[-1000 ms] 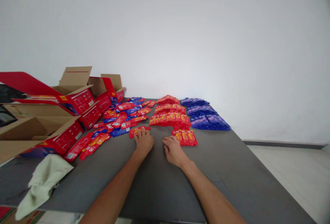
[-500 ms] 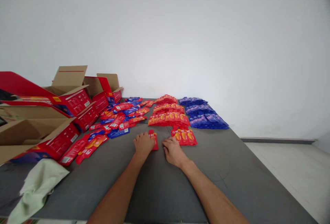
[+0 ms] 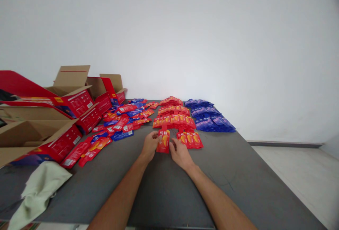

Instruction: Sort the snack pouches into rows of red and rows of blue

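I log the left hand (image 3: 149, 146) with fingers closed on the left edge of one red sachet (image 3: 163, 141); the right hand (image 3: 180, 153) pinches its right edge. The sachet sits mid-table (image 3: 238, 173), just left of the nearest red sachet row (image 3: 189, 139), with blue rows (image 3: 212, 118) far right and open cartons (image 3: 66, 117) left

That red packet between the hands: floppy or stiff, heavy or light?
Probably light: the left hand and right hand hold the red packet up by fingertips alone. Likely semi-stiff, since it looks flat there. Its glossy film may be slippery.
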### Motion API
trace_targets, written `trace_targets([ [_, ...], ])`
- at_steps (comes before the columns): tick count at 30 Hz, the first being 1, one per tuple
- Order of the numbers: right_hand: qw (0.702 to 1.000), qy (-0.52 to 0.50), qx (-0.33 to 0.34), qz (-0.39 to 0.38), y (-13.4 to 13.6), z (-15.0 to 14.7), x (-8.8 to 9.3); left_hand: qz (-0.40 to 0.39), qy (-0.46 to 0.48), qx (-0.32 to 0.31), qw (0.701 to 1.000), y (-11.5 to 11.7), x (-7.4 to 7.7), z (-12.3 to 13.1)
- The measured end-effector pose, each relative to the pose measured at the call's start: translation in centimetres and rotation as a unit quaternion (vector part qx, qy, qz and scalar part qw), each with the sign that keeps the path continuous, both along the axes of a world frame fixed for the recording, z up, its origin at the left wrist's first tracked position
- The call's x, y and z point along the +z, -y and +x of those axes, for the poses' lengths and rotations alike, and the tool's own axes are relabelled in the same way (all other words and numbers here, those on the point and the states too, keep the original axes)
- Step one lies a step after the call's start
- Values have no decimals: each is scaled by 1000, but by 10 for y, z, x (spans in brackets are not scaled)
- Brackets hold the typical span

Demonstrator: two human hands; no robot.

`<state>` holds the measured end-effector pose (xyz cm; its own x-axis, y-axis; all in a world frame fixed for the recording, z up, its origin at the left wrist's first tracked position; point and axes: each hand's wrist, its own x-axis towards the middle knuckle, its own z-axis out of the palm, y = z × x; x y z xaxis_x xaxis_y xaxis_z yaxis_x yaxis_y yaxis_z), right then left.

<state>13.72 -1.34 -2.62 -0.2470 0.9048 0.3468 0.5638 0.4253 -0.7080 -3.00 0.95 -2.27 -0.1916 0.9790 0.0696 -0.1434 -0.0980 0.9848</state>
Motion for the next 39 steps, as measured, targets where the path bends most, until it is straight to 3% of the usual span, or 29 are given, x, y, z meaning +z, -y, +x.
trace_targets([
  [5,976,-152,12,-156,-5,2,-4,15,26,-27,999,7,5,7],
  [9,948,-254,-6,-189,-10,6,-6,-57,2,-157,986,15,6,11],
  [11,945,-262,-9,-196,-10,7,-6,-83,-11,-166,983,16,4,13],
  [14,965,-197,-25,-169,-10,10,-1,-101,-10,-128,987,14,-2,16],
  [17,991,-79,-76,-71,-12,24,10,-112,-18,-102,988,10,-10,16],
  [21,983,68,-162,46,-19,56,19,-116,-67,-83,988,5,-17,21],
  [26,962,250,-102,-40,-25,81,8,-120,-162,-58,978,0,-14,34],
  [31,947,294,-70,-106,-26,84,2,-132,-264,-92,951,-10,-12,37],
  [34,947,297,-62,-109,-26,85,2,-123,-352,-104,922,-13,-10,38],
  [39,945,304,-61,-102,-26,87,3,-32,-505,-95,857,-8,-5,45],
])
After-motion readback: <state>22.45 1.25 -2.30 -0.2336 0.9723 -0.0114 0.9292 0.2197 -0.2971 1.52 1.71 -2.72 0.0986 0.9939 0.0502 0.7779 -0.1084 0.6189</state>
